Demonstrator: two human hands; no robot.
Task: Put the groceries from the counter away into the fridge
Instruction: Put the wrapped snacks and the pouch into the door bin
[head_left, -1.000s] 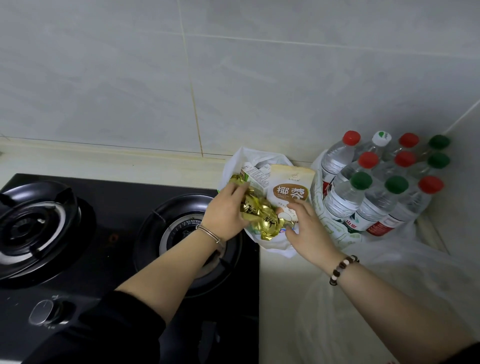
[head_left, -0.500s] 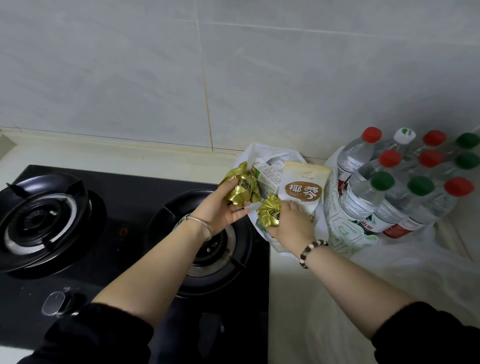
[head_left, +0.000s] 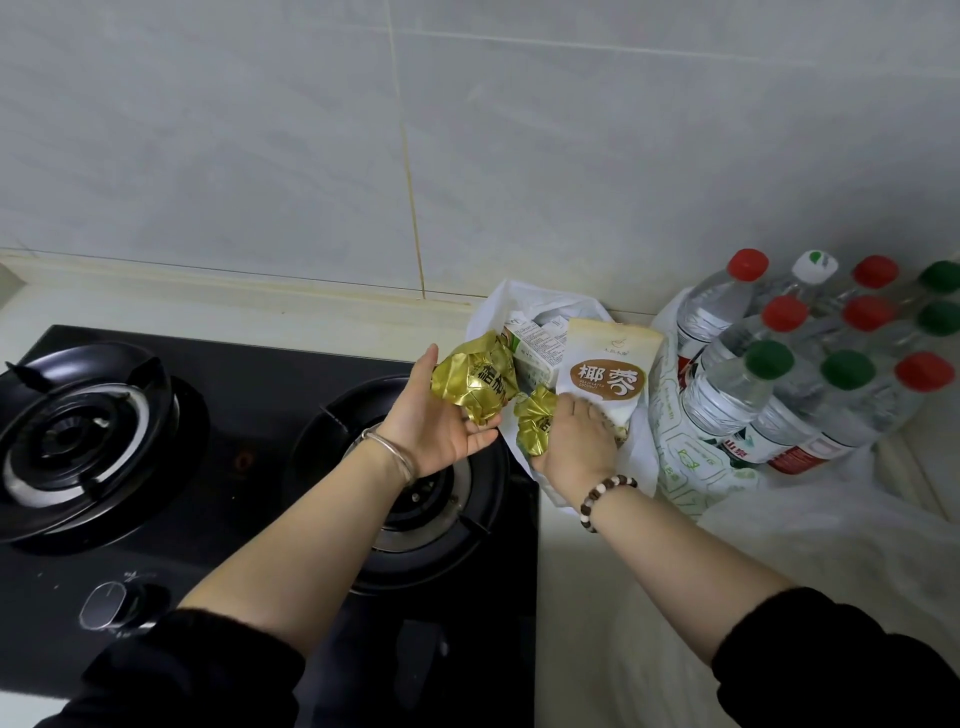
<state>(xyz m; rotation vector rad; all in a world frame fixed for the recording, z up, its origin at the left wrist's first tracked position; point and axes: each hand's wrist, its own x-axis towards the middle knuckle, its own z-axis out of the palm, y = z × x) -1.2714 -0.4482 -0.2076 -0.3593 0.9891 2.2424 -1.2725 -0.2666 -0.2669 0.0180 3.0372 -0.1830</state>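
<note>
- Two hands, two loads: the large gold packet sits in the left hand, palm turned up, thumb standing against its left side, fingers cupped underneath.
- The right hand is knuckles-up, fingers curled down and clamped round the small gold packet at the mouth of the white bag.
- The two packets hang just beside each other, over the right edge of the hob, where it meets the counter.
- Here's the relation that counts: the white pouch stands in the bag directly beyond the right hand's knuckles. It's touching them or very nearly; I can't tell which. Its long axis runs up and away towards the wall.
- The carton is wedged between that pouch and the large packet.
- The right hand is plainly nearer the pouch, but both hands are full, so I'd call the next move a carry rather than another pick.
- No fridge in view. The bottles are bunched at the far right, well clear of either hand.
</note>
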